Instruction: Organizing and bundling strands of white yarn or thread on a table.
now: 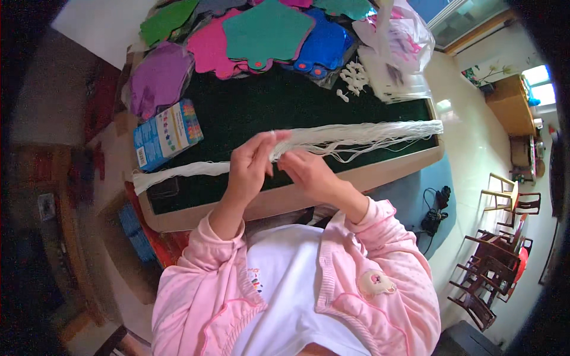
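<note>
A long bundle of white strings (362,137) stretches across the dark green table top from the left edge to the right edge. Around its middle, my left hand (248,163) is closed, fingers reaching over the strings and thumb beneath. Just to the right, my right hand (312,174) has its fingertips bent in and pressed at the same spot. The strings fan out loosely on the right side, with a few loops hanging off; the left part is narrower. What lies between my fingertips is partly hidden.
A box of coloured markers (168,135) stands left on the table (237,113). Behind are coloured felt shapes: purple (160,80), teal (268,32), blue (323,44). Small white pieces (354,78) lie beside plastic bags (404,41). A black cable (435,210) rests on a blue-grey surface at right.
</note>
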The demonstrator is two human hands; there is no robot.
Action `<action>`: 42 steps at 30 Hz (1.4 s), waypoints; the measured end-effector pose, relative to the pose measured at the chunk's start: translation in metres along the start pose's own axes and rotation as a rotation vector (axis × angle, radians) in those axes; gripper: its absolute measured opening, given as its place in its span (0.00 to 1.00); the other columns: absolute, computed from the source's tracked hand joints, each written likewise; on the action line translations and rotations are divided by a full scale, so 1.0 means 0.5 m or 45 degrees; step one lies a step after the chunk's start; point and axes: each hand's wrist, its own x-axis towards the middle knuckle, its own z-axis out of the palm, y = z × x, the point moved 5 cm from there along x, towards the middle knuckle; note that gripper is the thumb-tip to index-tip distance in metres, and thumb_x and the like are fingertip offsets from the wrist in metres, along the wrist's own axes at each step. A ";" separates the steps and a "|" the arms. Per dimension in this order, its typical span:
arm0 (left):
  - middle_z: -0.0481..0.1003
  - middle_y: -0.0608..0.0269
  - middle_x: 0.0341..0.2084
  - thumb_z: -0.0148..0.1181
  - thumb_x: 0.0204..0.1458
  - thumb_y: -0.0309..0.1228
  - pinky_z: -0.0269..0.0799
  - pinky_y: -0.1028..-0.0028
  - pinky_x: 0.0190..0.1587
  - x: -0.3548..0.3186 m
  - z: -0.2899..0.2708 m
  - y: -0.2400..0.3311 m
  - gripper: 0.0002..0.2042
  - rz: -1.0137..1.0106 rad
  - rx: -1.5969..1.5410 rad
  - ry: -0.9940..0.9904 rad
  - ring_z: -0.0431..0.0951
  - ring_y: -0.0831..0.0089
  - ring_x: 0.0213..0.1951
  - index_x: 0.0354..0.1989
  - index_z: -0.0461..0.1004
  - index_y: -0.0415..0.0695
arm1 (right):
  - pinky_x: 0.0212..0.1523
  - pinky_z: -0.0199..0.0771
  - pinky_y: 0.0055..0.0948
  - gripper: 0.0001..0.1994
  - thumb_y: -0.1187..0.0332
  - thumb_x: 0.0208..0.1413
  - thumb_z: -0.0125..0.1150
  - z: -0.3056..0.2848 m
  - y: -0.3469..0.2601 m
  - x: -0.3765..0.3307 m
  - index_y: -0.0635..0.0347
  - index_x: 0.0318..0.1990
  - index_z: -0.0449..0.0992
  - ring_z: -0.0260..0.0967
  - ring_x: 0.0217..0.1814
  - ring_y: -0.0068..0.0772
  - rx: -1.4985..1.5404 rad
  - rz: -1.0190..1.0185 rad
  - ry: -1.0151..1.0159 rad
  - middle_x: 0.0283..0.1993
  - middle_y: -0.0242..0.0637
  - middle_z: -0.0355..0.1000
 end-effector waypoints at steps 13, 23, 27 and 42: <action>0.67 0.68 0.13 0.50 0.54 0.32 0.59 0.79 0.16 -0.111 -0.076 0.220 0.09 0.177 -0.611 -0.321 0.65 0.77 0.14 0.25 0.68 0.42 | 0.34 0.63 0.30 0.16 0.63 0.62 0.39 0.016 0.101 0.001 0.67 0.30 0.68 0.63 0.29 0.35 0.263 0.479 -0.060 0.25 0.42 0.65; 0.76 0.63 0.32 0.44 0.60 0.36 0.53 0.87 0.15 0.006 -0.028 0.066 0.14 0.013 -0.215 -0.090 0.59 0.90 0.14 0.38 0.73 0.38 | 0.36 0.67 0.26 0.06 0.77 0.55 0.50 -0.015 -0.076 -0.003 0.67 0.40 0.68 0.68 0.33 0.29 0.578 0.221 0.019 0.30 0.37 0.68; 0.76 0.64 0.24 0.46 0.58 0.37 0.54 0.85 0.13 -0.047 -0.010 0.032 0.15 -0.176 0.031 -0.388 0.63 0.86 0.14 0.34 0.74 0.37 | 0.29 0.66 0.22 0.08 0.83 0.51 0.47 -0.095 -0.074 0.005 0.67 0.38 0.69 0.67 0.27 0.31 0.385 0.176 0.398 0.29 0.41 0.68; 0.73 0.69 0.19 0.44 0.59 0.34 0.56 0.86 0.17 -0.034 -0.012 0.031 0.13 -0.188 -0.254 -0.377 0.61 0.88 0.15 0.34 0.74 0.38 | 0.29 0.68 0.29 0.07 0.81 0.47 0.53 -0.034 -0.047 0.006 0.66 0.35 0.69 0.70 0.29 0.44 0.159 -0.005 0.150 0.28 0.44 0.70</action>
